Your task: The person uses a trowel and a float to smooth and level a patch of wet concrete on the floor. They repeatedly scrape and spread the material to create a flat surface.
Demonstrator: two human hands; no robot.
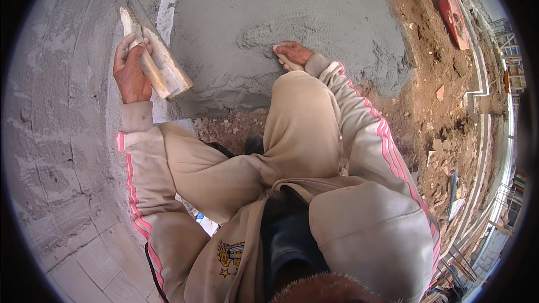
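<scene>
My left hand point(133, 76) grips a wooden float point(168, 67) by its pale, worn bar handle. The float is tilted, its long board smeared with grey mortar, at the left edge of a wet grey concrete surface point(224, 5). My right hand point(295, 53) is closed low over that wet surface, just beyond my raised knee. Something pale shows at its curled fingers, but what they hold I cannot make out. A rough, lumpy patch of mortar point(269, 36) lies right beside these fingers.
On the left rises a grey block wall point(56, 106). Brown soil with rubble point(441, 90) runs along the right, with a red basin point(453, 19) farther off. A blue-handled tool point(452, 188) lies on the soil at lower right. Reddish bare ground point(230, 132) shows between my legs and the concrete.
</scene>
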